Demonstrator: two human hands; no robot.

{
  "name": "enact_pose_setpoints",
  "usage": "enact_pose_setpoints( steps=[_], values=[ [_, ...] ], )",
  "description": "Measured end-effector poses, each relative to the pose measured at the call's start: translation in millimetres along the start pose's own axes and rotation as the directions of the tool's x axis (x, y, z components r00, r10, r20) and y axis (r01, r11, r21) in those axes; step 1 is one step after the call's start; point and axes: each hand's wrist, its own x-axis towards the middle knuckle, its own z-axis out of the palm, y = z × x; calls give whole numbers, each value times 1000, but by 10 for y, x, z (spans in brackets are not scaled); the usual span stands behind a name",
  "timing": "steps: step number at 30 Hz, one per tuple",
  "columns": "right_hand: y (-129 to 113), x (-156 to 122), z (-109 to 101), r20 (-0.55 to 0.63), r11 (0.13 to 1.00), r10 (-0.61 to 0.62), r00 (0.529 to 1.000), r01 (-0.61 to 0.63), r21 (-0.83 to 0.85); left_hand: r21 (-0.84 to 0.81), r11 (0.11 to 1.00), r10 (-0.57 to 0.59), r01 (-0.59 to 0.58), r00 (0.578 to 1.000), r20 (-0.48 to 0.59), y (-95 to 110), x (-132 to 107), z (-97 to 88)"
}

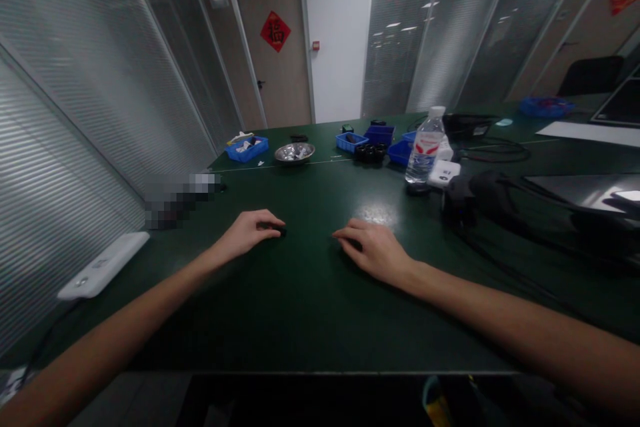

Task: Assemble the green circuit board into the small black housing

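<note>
Over the dark green table [310,320], my left hand [250,232] pinches a small black piece [281,231] between thumb and fingers. Its exact kind is too dark and small to tell. To the right, my right hand [373,248] rests low at the tabletop with its fingertips pressed together, pointing at the left hand. Whatever those fingertips may hold is too small to make out. A gap of bare green surface lies between the two hands.
Farther back stand a metal bowl [295,153], a blue basket [247,148] and several blue bins [379,134]. On the right are a water bottle [425,153], a white device [444,174] and black cabled gear [485,197]. A white power strip [105,265] lies left.
</note>
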Motion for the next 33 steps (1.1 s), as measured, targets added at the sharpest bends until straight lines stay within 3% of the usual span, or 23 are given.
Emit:
enact_pose_setpoints(
  steps=[4, 10, 15, 19, 24, 28, 33],
  values=[
    [-22, -3, -15, -4, 1000, 8, 1000, -8, 1, 120, 993, 33, -13, 986, -166, -353, -66, -165],
    [-47, 4, -35, 17, 1000, 18, 1000, -19, 6, 253, 967, 91, -15, 952, -291, -585, -118, -209],
    [-43, 8, -26, 13, 1000, 18, 1000, -18, 3, 331, 943, 106, -16, 962, -253, -679, -150, -187],
    [-48, 7, -27, 21, 1000, 17, 1000, -17, 0, 331, 943, 64, 22, 967, -247, -643, -183, -201],
    [-39, 2, -20, 18, 1000, 11, 1000, -11, -1, 180, 971, -98, 155, 953, -288, -580, -139, -254],
    [-34, 0, -20, 14, 1000, 2, 1000, -2, -1, 3, 968, -243, 250, 941, -235, -657, -75, -292],
    [-26, 4, -16, 17, 1000, 3, 1000, -3, -7, -50, 970, -242, 237, 963, -117, -682, -68, -332]
  ],
)
